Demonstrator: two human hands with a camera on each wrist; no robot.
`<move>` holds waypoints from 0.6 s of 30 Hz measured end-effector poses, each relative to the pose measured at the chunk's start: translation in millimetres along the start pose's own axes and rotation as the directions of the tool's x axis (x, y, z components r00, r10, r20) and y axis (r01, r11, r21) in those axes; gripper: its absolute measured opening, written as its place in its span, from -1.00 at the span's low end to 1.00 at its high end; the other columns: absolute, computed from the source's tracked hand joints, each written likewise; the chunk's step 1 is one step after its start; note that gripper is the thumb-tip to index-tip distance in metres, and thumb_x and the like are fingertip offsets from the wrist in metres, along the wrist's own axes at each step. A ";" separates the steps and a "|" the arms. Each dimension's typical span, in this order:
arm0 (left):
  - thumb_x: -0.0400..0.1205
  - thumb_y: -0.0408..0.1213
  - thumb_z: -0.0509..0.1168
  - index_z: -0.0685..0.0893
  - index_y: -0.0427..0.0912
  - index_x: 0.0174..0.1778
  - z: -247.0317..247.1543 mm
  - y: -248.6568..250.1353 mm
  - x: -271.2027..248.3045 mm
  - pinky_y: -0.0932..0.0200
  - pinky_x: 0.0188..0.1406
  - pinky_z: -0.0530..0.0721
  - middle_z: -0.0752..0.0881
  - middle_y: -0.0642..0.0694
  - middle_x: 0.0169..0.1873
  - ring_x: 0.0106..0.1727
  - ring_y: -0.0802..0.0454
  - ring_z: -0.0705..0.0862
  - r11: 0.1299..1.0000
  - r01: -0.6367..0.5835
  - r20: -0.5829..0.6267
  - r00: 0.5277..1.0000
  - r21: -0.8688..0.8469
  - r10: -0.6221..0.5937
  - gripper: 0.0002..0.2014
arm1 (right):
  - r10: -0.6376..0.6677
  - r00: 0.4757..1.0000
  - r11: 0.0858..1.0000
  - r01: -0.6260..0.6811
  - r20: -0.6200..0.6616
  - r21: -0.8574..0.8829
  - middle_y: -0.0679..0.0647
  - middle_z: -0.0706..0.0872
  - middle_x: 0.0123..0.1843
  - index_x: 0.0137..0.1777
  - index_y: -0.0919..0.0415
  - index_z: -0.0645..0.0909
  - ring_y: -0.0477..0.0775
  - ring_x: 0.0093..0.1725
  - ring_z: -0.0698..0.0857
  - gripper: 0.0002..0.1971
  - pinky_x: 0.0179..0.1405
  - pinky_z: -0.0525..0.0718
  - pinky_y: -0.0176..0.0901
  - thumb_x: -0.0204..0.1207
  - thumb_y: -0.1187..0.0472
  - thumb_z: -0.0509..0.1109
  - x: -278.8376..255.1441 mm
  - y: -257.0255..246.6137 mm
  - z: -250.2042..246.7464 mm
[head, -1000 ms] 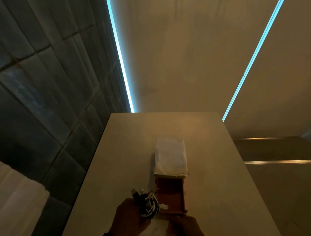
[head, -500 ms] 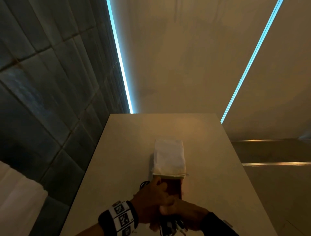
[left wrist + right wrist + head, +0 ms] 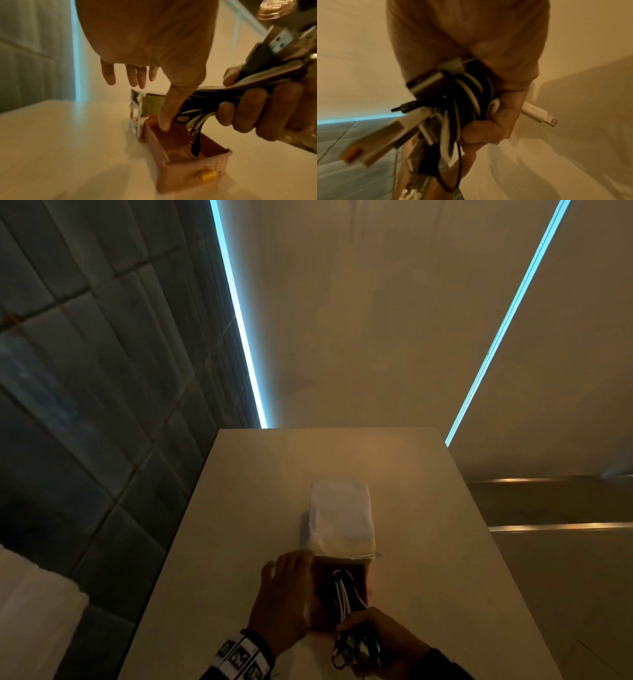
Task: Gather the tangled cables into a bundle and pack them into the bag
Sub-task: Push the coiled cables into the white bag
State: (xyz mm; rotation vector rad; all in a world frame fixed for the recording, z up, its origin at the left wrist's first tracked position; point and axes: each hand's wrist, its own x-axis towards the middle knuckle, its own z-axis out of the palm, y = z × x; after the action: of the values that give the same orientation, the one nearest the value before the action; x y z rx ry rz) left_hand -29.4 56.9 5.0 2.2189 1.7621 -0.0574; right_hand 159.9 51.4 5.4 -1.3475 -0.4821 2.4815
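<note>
A small bag (image 3: pixel 365 578) lies open on the table, brown inside, with its white flap (image 3: pixel 339 515) folded back. Its pink outer wall (image 3: pixel 188 169) carries a yellow clasp. My right hand (image 3: pixel 380 635) grips the bundle of black and white cables (image 3: pixel 344 594), whose front end dips into the bag's opening. In the right wrist view several plugs stick out of the cable bundle (image 3: pixel 467 97) round my right hand (image 3: pixel 488 128). My left hand (image 3: pixel 284 590) lies along the bag's left side with fingers straight, its thumb (image 3: pixel 164 115) on the inner left wall.
The pale table (image 3: pixel 428 542) runs away from me, with bare surface beyond and either side of the bag. A dark tiled wall (image 3: pixel 85 405) stands on the left. The table's right edge drops off to a lower floor.
A second ago my left hand held the bundle beside the bag. The bundle has since passed to my right hand, and my left hand has moved to the bag's left side.
</note>
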 end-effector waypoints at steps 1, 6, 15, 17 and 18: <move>0.53 -0.05 0.30 -0.01 -0.05 0.66 11.7 -6.7 -3.2 -0.01 0.53 0.19 0.18 -0.01 0.59 0.59 -0.07 0.17 0.988 0.094 -0.020 0.995 -0.123 -0.097 -0.16 | 0.040 0.999 0.997 -0.037 -0.037 0.072 0.32 0.64 -0.38 0.15 0.34 0.61 0.22 -0.55 0.63 -0.69 -0.60 0.59 -0.20 0.38 0.46 0.37 5.3 2.8 -4.5; 0.57 0.22 0.25 0.17 -0.07 0.61 78.9 -7.1 5.1 0.05 0.41 0.47 0.35 -0.05 0.53 0.49 -0.03 0.41 0.759 0.447 0.259 0.894 -0.473 -0.366 -0.23 | 0.078 0.977 0.990 -0.052 -0.197 0.134 0.31 0.73 -0.19 0.06 0.48 0.71 0.21 -0.38 0.66 -0.66 -0.43 0.61 -0.12 0.43 0.23 0.35 39.2 6.3 -11.6; 0.59 0.28 0.06 0.51 0.14 0.30 141.5 -10.4 35.8 0.11 0.11 0.58 0.61 -0.01 0.15 0.08 0.01 0.61 0.770 0.458 0.311 0.885 -0.445 -0.346 -0.54 | -0.017 0.917 1.000 0.010 -0.397 -0.020 0.36 0.67 -0.13 -0.05 0.43 0.61 0.27 -0.28 0.67 -0.72 -0.47 0.63 -0.10 0.32 0.24 0.48 83.2 -20.2 -10.9; 0.60 0.28 0.08 0.52 0.12 0.31 135.6 -9.9 34.3 0.14 0.05 0.56 0.60 -0.03 0.13 0.00 0.02 0.59 0.768 0.457 0.306 0.886 -0.449 -0.349 -0.53 | -0.073 0.893 0.992 0.018 -0.444 -0.127 0.43 0.69 -0.10 -0.06 0.50 0.64 0.40 -0.20 0.72 -0.66 -0.39 0.68 0.05 0.20 0.30 0.51 108.1 -11.7 -27.6; 0.60 0.28 0.10 0.52 0.11 0.30 131.5 -7.1 31.5 0.14 0.02 0.55 0.59 -0.04 0.12 0.01 0.00 0.59 0.759 0.459 0.302 0.886 -0.462 -0.352 -0.54 | -0.088 0.890 0.991 0.035 -0.447 -0.126 0.46 0.71 -0.13 -0.10 0.53 0.66 0.48 -0.18 0.74 -0.67 -0.34 0.74 0.18 0.15 0.34 0.53 115.9 -8.1 -31.6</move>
State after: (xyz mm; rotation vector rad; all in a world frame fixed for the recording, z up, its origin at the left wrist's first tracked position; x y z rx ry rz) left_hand -7.9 53.8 -128.7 1.3718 1.8435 0.0954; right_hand 126.1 109.1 -94.7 -1.8547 -0.5496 2.0153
